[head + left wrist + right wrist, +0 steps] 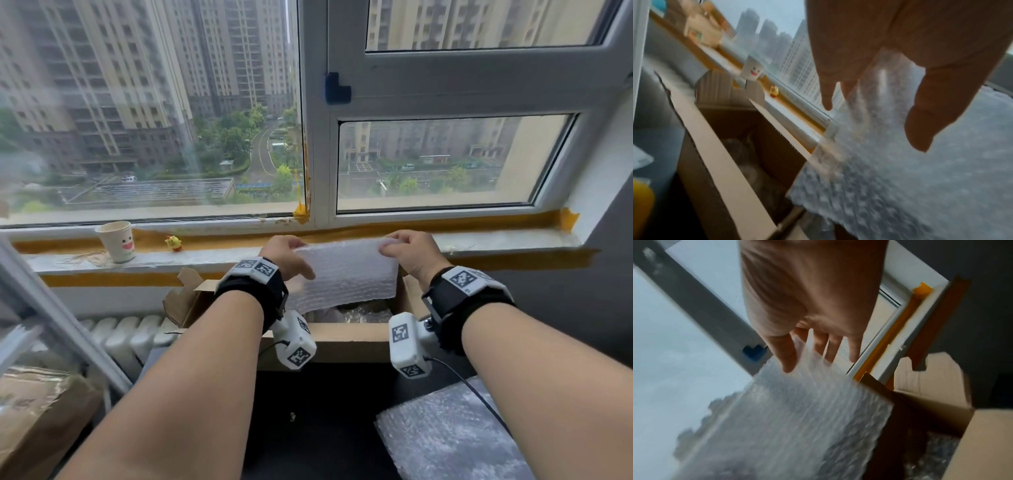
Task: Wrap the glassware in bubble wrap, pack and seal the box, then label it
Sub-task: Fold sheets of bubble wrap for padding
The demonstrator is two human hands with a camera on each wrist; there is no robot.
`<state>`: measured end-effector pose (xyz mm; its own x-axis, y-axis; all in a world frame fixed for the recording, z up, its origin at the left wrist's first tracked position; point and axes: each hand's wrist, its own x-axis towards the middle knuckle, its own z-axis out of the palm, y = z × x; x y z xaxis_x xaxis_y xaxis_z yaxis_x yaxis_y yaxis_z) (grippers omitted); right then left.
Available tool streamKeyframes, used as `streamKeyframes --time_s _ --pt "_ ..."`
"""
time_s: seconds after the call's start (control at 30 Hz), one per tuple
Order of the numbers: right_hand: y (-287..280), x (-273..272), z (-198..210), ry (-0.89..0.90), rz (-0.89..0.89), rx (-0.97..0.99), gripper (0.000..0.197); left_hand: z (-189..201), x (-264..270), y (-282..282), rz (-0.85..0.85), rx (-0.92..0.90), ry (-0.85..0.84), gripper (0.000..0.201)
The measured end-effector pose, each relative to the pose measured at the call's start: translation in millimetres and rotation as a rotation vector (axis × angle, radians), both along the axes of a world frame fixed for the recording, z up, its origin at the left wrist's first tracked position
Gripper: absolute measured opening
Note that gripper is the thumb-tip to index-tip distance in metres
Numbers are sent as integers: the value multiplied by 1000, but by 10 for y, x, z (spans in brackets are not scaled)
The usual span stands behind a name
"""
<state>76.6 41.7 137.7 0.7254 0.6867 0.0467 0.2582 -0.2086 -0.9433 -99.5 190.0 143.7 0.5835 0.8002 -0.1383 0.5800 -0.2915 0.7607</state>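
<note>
Both hands up over the open cardboard box (346, 337), holding one bubble wrap sheet (346, 274) by its top edge. Left hand (286, 255) pinches the sheet's left upper corner between thumb and fingers; in the left wrist view the thumb (931, 116) lies on the near face, the other fingers behind. Right hand (412, 251) pinches the right upper corner the same way, thumb (785, 353) in front, fingers (833, 348) behind the sheet. Sheet hangs roughly upright above the box, lower edge down at the box opening. Inside the box, crinkled clear wrapped bundles (363, 313) show below the sheet; contents unclear. Box flaps stand open, one flap (183, 298) on the box's left side. Box sits on a dark bench (308, 411) against the windowsill (513, 240). More bubble wrap (445, 442) lies on the bench, nearer than the box and to its right. On the sill left of the box: paper cup with a smiling face (116, 241) and small yellow toy figure (174, 242).
</note>
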Motion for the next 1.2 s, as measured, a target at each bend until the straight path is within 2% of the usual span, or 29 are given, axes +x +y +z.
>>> streamKeyframes --time_s 0.17,0.27,0.33,0.4,0.47,0.57,0.63,0.67,0.73,0.77,0.87,0.93,1.0,1.1,1.2 --pt "11 28 51 266 -56 154 10 -42 -26 108 117 -186 -289 32" --pt "-23 6 27 383 19 128 39 -35 -4 137 168 -334 -445 25" --pt "-47 -39 9 469 65 141 50 -8 17 144 170 -442 -562 24" --pt "-40 -65 -3 573 110 209 60 37 26 118 148 -537 -652 18" --pt "1 -55 -9 704 105 338 78 33 43 134 149 -600 -702 13" --pt "52 -46 31 792 79 443 66 -23 70 237 200 -635 -745 13" --pt "75 -89 27 797 149 387 74 -37 83 282 177 -635 -730 14" --pt "90 -131 26 782 186 343 67 -34 84 275 140 -635 -698 15" --pt "163 -193 7 737 181 280 38 -32 79 231 55 -634 -582 25" --pt "210 -205 -12 705 143 257 36 -42 81 227 19 -603 -500 32" --pt "298 -225 -22 481 16 139 35 -63 57 300 -57 -434 -323 37" --pt "311 -240 -23 326 50 -12 30 -47 40 334 -113 -350 -246 34" --pt "314 -285 -24 261 121 -95 25 -43 62 337 -193 -339 -204 27" --pt "364 -359 -24 321 158 -54 19 -75 123 314 -201 -332 -248 11" --pt "373 -395 -12 425 176 -51 17 -138 147 372 -151 -396 -311 9"
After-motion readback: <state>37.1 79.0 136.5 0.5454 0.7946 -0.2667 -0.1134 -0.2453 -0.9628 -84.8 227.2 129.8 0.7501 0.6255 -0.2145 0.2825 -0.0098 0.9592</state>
